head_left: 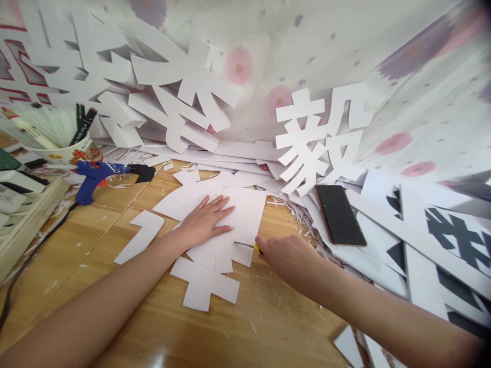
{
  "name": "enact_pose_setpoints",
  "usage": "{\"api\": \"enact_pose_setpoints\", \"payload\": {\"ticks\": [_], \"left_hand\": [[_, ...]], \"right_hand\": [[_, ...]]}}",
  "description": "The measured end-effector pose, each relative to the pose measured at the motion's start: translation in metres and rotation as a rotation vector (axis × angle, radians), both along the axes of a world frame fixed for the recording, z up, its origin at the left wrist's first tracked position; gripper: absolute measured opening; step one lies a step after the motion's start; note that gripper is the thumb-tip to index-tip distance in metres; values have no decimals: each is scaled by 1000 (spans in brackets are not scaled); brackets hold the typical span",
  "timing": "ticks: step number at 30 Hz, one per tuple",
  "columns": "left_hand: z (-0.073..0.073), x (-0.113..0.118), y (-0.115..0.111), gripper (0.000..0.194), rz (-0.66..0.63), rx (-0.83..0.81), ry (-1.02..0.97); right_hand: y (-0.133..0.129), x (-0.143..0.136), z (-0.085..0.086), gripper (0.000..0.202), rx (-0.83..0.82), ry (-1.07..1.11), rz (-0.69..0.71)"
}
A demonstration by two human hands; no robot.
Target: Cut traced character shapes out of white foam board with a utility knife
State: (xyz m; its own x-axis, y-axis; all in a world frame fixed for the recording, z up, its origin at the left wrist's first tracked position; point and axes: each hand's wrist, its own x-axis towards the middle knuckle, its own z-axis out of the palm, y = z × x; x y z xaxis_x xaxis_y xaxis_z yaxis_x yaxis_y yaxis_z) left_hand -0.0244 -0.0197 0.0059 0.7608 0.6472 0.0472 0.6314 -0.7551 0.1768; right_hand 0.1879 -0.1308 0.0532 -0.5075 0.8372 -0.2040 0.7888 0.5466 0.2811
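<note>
My left hand [207, 220] lies flat with fingers spread on a white foam-board sheet [245, 209]. In my right hand [286, 255] is a craft knife [245, 245], its thin blade over the sheet's lower part and a bit of yellow showing at the grip. Most of the handle is hidden in my fist. Faint outlines mark the sheet. Just below it lies a cross-shaped white cutout [205, 286], partly overlapped. Left of my left wrist rests a curved white cutout [141, 235].
A blue glue gun [90, 181] with a black cord lies at the left, near a tub of glue sticks and markers [72, 151]. A white cut-out character [305, 138] leans against the flowered curtain. A dark phone [340, 214] rests on stacked boards and paper scraps.
</note>
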Motion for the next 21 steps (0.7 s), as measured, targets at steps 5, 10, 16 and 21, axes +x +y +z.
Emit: {"api": "enact_pose_setpoints", "payload": {"ticks": [5, 10, 16, 21], "left_hand": [[-1, 0, 0, 61, -3, 3, -3], [0, 0, 0, 61, 1, 6, -7], [-1, -1, 0, 60, -3, 5, -24], [-2, -1, 1, 60, -6, 4, -26]], "right_hand": [[0, 3, -3, 7, 5, 2, -15], [-1, 5, -2, 6, -32, -10, -28], [-2, 5, -1, 7, -22, -14, -32], [-3, 8, -2, 9, -38, -17, -35]]}}
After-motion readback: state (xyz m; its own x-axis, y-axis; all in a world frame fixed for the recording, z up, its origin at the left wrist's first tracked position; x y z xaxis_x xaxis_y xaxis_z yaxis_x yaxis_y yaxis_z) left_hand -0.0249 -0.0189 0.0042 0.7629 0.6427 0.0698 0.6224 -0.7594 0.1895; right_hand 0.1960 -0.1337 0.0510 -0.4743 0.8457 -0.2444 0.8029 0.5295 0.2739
